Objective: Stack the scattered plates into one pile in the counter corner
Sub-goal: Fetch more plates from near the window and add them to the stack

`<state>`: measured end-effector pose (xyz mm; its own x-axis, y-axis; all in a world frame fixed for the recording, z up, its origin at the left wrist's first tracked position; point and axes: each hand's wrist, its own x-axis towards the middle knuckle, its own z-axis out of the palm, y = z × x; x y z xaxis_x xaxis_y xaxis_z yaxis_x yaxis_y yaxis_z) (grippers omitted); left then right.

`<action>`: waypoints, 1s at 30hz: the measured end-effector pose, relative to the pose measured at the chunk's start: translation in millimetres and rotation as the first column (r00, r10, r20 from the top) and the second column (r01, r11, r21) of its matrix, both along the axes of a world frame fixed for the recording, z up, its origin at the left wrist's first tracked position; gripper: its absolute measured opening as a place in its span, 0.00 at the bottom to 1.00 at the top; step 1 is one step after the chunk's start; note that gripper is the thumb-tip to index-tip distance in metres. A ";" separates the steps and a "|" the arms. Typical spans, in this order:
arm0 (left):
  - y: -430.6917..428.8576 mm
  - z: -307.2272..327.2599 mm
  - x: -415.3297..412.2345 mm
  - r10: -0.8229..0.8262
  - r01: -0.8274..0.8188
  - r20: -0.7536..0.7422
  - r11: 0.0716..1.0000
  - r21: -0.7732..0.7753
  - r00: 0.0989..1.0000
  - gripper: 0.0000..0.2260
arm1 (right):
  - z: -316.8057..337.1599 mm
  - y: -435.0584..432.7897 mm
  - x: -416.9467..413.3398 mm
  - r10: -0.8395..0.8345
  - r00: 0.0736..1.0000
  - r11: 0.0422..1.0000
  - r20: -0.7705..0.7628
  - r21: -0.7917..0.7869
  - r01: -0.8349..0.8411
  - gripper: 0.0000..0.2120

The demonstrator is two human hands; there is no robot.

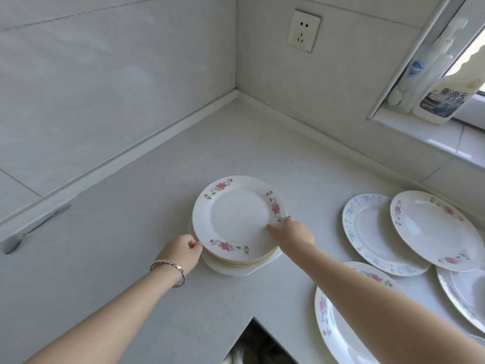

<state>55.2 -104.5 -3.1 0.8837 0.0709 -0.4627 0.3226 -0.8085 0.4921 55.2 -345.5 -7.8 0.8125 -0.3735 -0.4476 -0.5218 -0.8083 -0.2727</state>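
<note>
A pile of several white plates (237, 219) with pink flower rims stands on the white counter (126, 258), some way out from the wall corner. My left hand (182, 252), with a bracelet on the wrist, grips the pile's left edge with curled fingers. My right hand (291, 232) holds the right edge of the top plate, thumb lying on its rim. To the right lie loose plates: a blue-patterned one (372, 232), a flowered one (433, 227) overlapping it, another (330, 327) under my right forearm, and more (464, 292) at the right edge.
The counter corner (236, 101) lies beyond the pile, between tiled walls with a socket (304, 30). Two bottles (441, 95) stand on the window ledge at the upper right. A metal handle (34, 229) shows at the left. The counter's front edge drops off at the bottom middle (252, 321).
</note>
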 end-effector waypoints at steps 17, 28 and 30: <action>-191.8 -35.4 -64.6 -0.354 0.292 -0.304 0.928 -0.230 0.885 0.10 | -2.4 -168.0 -141.9 -0.345 0.938 0.930 0.039 0.150 0.336 0.09; -246.6 -58.6 -92.4 -0.250 0.153 -0.378 0.951 -0.268 0.892 0.27 | -6.3 -228.2 -212.5 -0.500 0.866 0.855 0.019 0.168 0.490 0.12; -246.1 -59.8 -89.6 -0.226 0.117 -0.362 0.947 -0.299 0.904 0.21 | -7.2 -233.5 -213.3 -0.503 0.864 0.852 0.016 0.179 0.492 0.11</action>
<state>-34.4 -350.6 -62.9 0.6171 -0.2383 -0.7499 0.3991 -0.7266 0.5593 -158.2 -579.0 -15.1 0.5647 -0.6612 -0.4939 -0.8206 -0.3861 -0.4213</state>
